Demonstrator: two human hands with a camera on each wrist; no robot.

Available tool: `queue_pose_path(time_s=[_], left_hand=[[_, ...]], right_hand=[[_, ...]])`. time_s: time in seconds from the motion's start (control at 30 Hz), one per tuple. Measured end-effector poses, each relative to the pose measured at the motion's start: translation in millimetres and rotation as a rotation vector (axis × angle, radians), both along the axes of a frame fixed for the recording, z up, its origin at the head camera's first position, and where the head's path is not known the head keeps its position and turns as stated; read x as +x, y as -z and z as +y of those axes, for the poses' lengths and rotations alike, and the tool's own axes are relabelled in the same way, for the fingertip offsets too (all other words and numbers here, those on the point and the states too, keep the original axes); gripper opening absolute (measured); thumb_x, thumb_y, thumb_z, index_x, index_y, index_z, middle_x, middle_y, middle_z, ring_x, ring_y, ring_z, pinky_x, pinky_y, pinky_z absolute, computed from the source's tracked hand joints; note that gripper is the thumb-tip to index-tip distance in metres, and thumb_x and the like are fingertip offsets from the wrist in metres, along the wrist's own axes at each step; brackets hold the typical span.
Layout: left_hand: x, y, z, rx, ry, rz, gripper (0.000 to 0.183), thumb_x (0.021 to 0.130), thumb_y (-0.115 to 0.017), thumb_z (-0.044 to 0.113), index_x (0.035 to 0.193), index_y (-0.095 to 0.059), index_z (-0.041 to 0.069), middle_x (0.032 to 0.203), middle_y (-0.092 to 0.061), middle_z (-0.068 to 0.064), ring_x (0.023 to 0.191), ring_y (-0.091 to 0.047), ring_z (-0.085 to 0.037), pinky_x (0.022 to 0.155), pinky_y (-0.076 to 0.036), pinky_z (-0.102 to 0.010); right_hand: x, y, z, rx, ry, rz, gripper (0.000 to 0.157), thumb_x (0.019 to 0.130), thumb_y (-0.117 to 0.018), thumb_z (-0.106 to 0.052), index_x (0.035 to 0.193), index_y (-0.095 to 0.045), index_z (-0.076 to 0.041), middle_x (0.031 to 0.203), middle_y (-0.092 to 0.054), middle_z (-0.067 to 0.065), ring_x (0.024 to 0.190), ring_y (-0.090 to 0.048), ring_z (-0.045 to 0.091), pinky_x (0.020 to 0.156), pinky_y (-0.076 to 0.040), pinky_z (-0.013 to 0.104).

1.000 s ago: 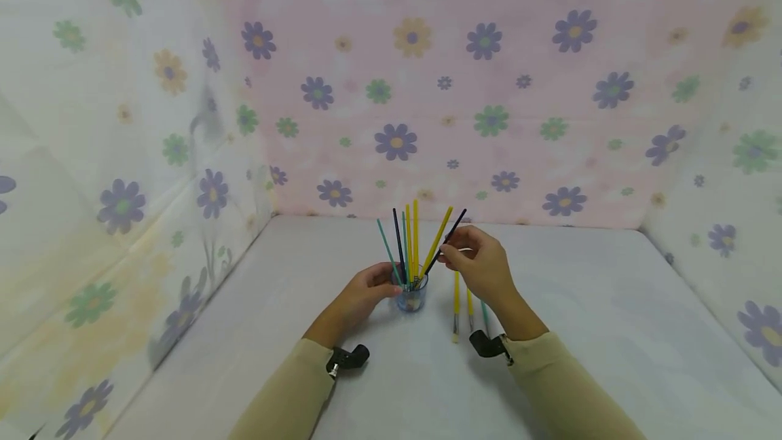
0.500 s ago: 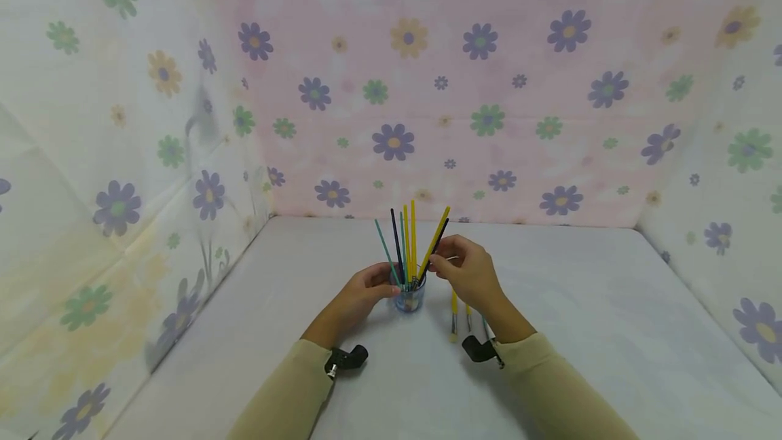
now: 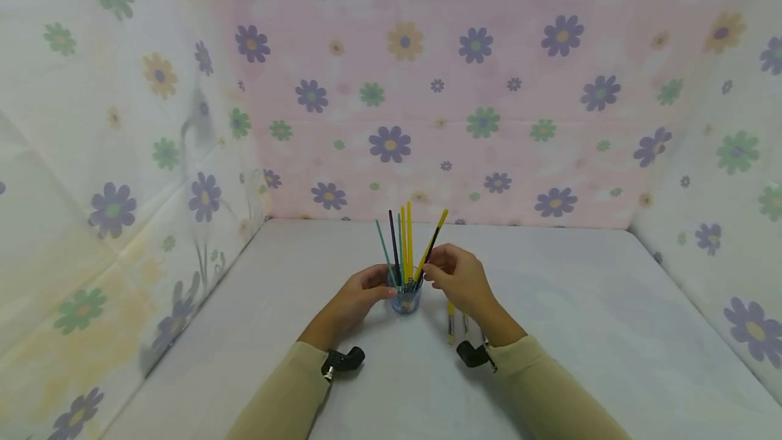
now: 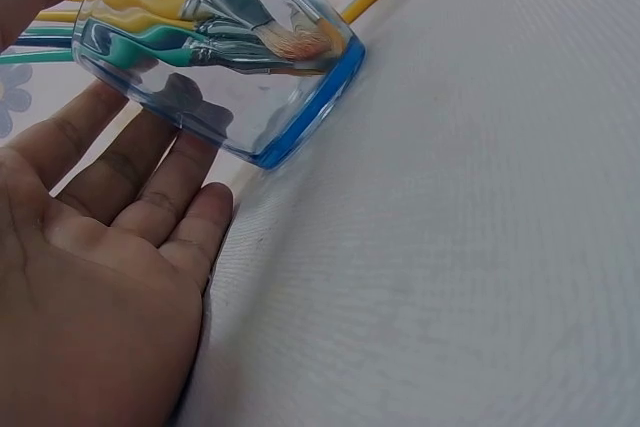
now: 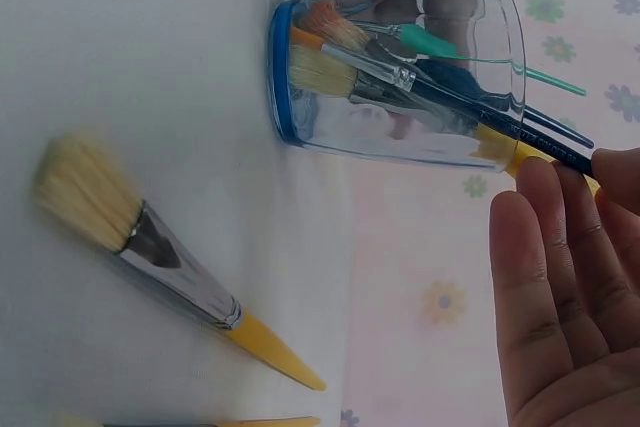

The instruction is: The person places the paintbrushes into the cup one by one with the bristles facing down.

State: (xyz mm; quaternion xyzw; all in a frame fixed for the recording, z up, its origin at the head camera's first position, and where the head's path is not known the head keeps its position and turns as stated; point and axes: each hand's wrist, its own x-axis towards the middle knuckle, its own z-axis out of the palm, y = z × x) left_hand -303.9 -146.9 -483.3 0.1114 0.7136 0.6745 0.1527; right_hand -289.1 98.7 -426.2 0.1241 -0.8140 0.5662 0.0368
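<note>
A clear cup with a blue base (image 5: 283, 77) stands on the table, holding several paintbrushes with yellow, green and dark blue handles, bristles down. My left hand (image 3: 357, 296) holds the cup from the left, thumb near the rim and fingers along its side. On the cup's right, my right hand (image 3: 461, 282) pinches a dark blue paintbrush (image 5: 550, 145) by its handle between thumb and fingers. This brush leans through the mouth of the cup, its orange bristles down near the base, and crosses a yellow paintbrush (image 3: 443, 216) in the head view.
Right of the cup, a yellow-handled paintbrush (image 5: 190, 267) with wide pale bristles lies on the white table (image 3: 391, 386). More brushes lie beside it, partly hidden under my right arm. Flowered cloth (image 3: 427, 100) walls the table at the back and sides.
My right hand has moved left and down, lowering the dark blue paintbrush deeper into the cup. My left hand keeps its hold on the cup.
</note>
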Motion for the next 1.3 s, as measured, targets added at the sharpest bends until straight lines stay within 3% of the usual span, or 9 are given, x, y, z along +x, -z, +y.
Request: queue_pose_path(time_s=[0.33, 0.6, 1.0, 1.3], left_hand=[[2.1, -3.9, 1, -0.044, -0.020, -0.006, 0.064, 0.091, -0.080, 0.028, 0.149, -0.053, 0.020, 0.148, -0.058, 0.000, 0.142, -0.050, -0.022, 0.125, -0.032, -0.051], [2.8, -5.3, 2, -0.058, -0.030, 0.007, 0.061, 0.093, -0.078, 0.025, 0.149, -0.053, 0.020, 0.148, -0.058, 0.000, 0.142, -0.051, -0.022, 0.125, -0.033, -0.050], [1.3, -3.3, 1, -0.059, -0.027, 0.008, 0.065, 0.091, -0.080, 0.029, 0.150, -0.052, 0.022, 0.148, -0.058, 0.001, 0.141, -0.050, -0.022, 0.125, -0.032, -0.051], [-1.2, 0.0, 1, -0.051, -0.030, 0.009, 0.073, 0.088, -0.083, 0.032, 0.152, -0.049, 0.021, 0.151, -0.056, 0.002, 0.145, -0.047, -0.022, 0.125, -0.031, -0.051]], right_hand=[[-2.6, -3.5, 11, 0.012, 0.008, 0.024, 0.019, 0.100, -0.068, -0.019, 0.117, -0.070, -0.011, 0.105, -0.075, 0.009, 0.091, -0.076, 0.019, 0.075, -0.064, 0.031], [-8.2, -14.0, 36, -0.033, 0.033, 0.055, 0.021, 0.100, -0.069, -0.021, 0.119, -0.071, -0.011, 0.110, -0.074, 0.016, 0.097, -0.076, 0.030, 0.077, -0.065, 0.034], [-17.2, -17.3, 63, 0.016, 0.102, 0.003, 0.025, 0.100, -0.070, -0.023, 0.119, -0.071, -0.006, 0.113, -0.074, 0.017, 0.100, -0.076, 0.034, 0.077, -0.065, 0.032], [-24.0, -11.7, 73, 0.035, 0.130, -0.135, 0.026, 0.100, -0.069, -0.021, 0.121, -0.069, -0.004, 0.117, -0.072, 0.018, 0.102, -0.076, 0.033, 0.079, -0.065, 0.034]])
